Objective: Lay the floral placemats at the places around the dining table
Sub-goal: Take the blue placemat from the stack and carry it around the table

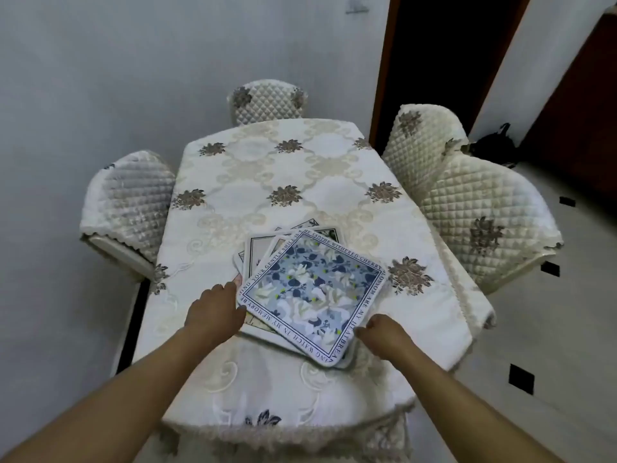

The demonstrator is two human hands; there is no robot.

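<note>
A fanned stack of square floral placemats lies on the near half of the dining table [267, 168]. The top placemat [314, 295] has blue and white flowers inside a border of printed words. The corners of the lower mats [258, 247] stick out behind it. My left hand [213, 310] rests at the stack's left edge, fingers touching the mats' left corners. At the near right corner of the stack my right hand [384, 332] is curled, its fingers hidden against the mats' edge. Whether either hand pinches a mat cannot be told.
A cream cloth with brown flower motifs covers the table. Quilted covered chairs stand at the left [128, 202], at the far end [267, 101] and two at the right [484, 222]. A grey wall runs along the left. A dark doorway [434, 61] opens at the far right.
</note>
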